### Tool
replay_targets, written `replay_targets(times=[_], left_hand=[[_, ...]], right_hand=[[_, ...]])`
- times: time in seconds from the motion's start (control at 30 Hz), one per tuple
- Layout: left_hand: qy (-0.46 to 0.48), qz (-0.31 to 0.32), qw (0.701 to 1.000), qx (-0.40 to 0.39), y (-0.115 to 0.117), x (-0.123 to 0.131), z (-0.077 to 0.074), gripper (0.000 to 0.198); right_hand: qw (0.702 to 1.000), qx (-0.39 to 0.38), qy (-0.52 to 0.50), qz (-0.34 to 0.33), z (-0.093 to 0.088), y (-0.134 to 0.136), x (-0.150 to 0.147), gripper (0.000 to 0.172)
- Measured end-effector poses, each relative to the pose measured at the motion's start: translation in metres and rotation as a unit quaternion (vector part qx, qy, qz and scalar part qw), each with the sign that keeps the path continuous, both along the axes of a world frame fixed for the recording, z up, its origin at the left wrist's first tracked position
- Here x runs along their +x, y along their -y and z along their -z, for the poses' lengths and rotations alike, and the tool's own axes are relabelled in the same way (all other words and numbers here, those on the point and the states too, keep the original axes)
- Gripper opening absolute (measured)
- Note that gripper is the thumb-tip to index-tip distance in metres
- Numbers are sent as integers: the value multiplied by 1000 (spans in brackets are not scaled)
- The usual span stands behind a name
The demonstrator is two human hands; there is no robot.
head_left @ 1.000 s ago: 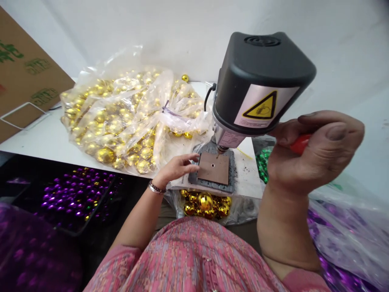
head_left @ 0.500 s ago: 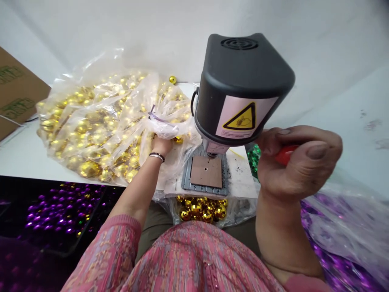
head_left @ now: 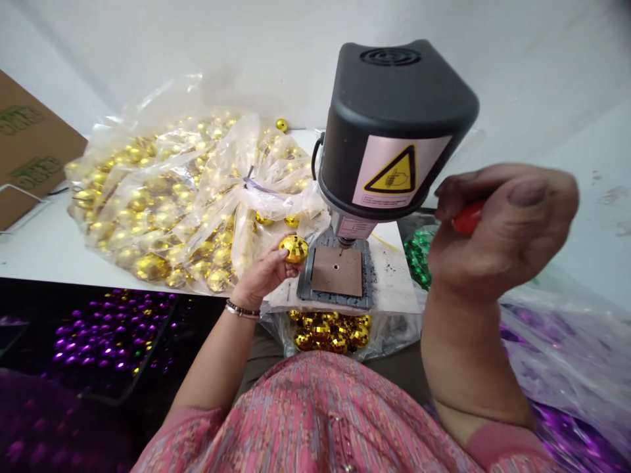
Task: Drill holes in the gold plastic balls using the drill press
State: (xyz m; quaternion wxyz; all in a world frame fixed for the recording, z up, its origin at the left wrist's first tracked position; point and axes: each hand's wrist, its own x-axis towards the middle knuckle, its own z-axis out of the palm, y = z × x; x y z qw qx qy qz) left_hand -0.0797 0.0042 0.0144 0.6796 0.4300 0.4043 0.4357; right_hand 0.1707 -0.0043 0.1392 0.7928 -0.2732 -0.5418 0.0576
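Observation:
Between its fingertips my left hand [head_left: 263, 272] holds a shiny gold ball [head_left: 294, 249], just left of the brown square plate [head_left: 337, 270] on the machine's grey base. My right hand [head_left: 503, 230] is wrapped round a red knob [head_left: 468, 219] at the right side of the black machine head [head_left: 394, 125], which bears a yellow warning label. Under the head, a thin tip points down above the plate, near a small hole. The clear bag of gold balls [head_left: 162, 203] lies open on the table behind my left hand.
More gold balls [head_left: 329, 330] sit in plastic at my lap. Purple balls [head_left: 108, 338] lie low on the left. Green balls [head_left: 420, 257] and purple ones in plastic [head_left: 557, 335] are at the right. A cardboard box [head_left: 37, 148] stands far left.
My left hand has come out of the bag with a gold ball in its fingers, moving toward me. My right hand, still on the red knob, has risen slightly.

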Motion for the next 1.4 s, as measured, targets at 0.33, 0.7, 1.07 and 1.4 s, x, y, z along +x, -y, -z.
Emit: replay_targets(times=[0.33, 0.7, 1.07, 1.4], left_hand=[[117, 17, 991, -64, 23, 32, 13, 77], [81, -17, 994, -69, 19, 38, 22, 59], [-338, -1, 930, 144, 15, 51, 13, 56], [-442, 46, 875, 193, 3, 70, -2, 48]], right_hand=[[995, -33, -36, -85, -36, -55, 11, 28], [993, -34, -78, -80, -39, -59, 2, 30], [996, -17, -51, -74, -33, -56, 1, 31], [996, -40, -35, -71, -33, -54, 0, 32]])
